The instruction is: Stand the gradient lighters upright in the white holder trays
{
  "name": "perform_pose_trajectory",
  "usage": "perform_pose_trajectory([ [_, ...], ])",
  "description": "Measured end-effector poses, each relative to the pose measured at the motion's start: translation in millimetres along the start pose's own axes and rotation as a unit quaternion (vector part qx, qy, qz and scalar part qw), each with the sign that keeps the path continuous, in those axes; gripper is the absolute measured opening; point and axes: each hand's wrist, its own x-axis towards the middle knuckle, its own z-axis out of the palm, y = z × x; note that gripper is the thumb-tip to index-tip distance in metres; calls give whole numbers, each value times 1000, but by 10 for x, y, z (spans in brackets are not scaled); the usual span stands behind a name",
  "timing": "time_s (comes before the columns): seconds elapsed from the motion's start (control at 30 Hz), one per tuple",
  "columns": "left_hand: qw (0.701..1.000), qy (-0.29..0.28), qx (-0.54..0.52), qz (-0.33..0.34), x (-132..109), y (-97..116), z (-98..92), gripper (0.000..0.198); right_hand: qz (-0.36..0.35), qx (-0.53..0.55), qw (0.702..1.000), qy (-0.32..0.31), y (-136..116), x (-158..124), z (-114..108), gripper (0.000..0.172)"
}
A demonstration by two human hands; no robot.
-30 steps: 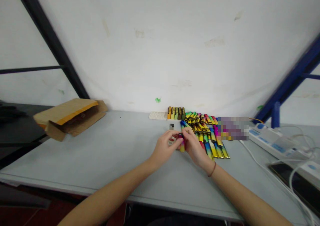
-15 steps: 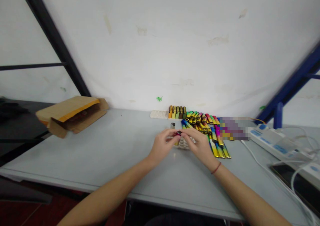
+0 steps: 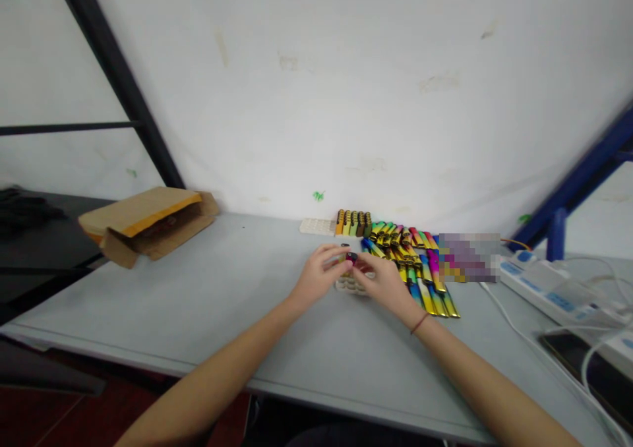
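Observation:
My left hand [image 3: 316, 277] and my right hand [image 3: 384, 285] meet over a white holed tray [image 3: 352, 287] on the table. Their fingertips are closed around a small magenta tube [image 3: 351, 258] with a dark round end facing up; its lower part is hidden by my fingers. Just behind my left fingers shows the dark top of another tube [image 3: 345, 245]. To the right of my right hand lie several shiny tubes [image 3: 435, 298] in gold, blue, green and magenta.
At the wall, several upright tubes [image 3: 353, 223] stand beside a white holed tray [image 3: 316, 226]. An open cardboard box [image 3: 148, 226] lies at the left. Power strips [image 3: 548, 292], white cables and a dark flat device [image 3: 583, 361] occupy the right side. A pixelated patch covers something near them.
Both hands have shifted slightly left and the magenta tube shows more clearly between the fingertips. My left fingers now cover most of the tube standing behind them. The view has moved a little.

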Motion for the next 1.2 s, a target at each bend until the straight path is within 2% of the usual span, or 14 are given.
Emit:
perform_pose_trajectory([
  [0.07,1000,-19,23,-8,32,-42,-60,39,10,-2,1000,0,37,59,2,13],
  [0.17,992,-51,113,-21,61,-119,-204,58,38,-9,999,15,103,125,22,14],
  [0.27,973,-119,193,-33,51,-212,-323,77,56,-11,998,18,136,153,58,16],
  [0.37,954,-193,225,-52,23,-319,-349,92,57,7,998,12,138,156,98,15],
  [0.43,949,-214,225,-51,11,-386,-329,97,53,11,998,10,143,157,130,15],
  [0.67,959,-191,210,11,24,-450,-274,79,70,-33,996,40,200,195,210,20],
  [0.83,951,-207,230,16,45,-386,-267,76,46,-95,994,10,179,214,189,14],
  [1.0,952,-206,225,26,51,-357,-256,71,71,-96,993,5,157,216,237,12],
  [1.1,954,-197,224,27,53,-376,-262,71,64,-100,993,3,219,225,107,19],
  [1.2,955,-179,236,24,62,-399,-284,71,80,-205,975,39,358,211,-213,19],
])
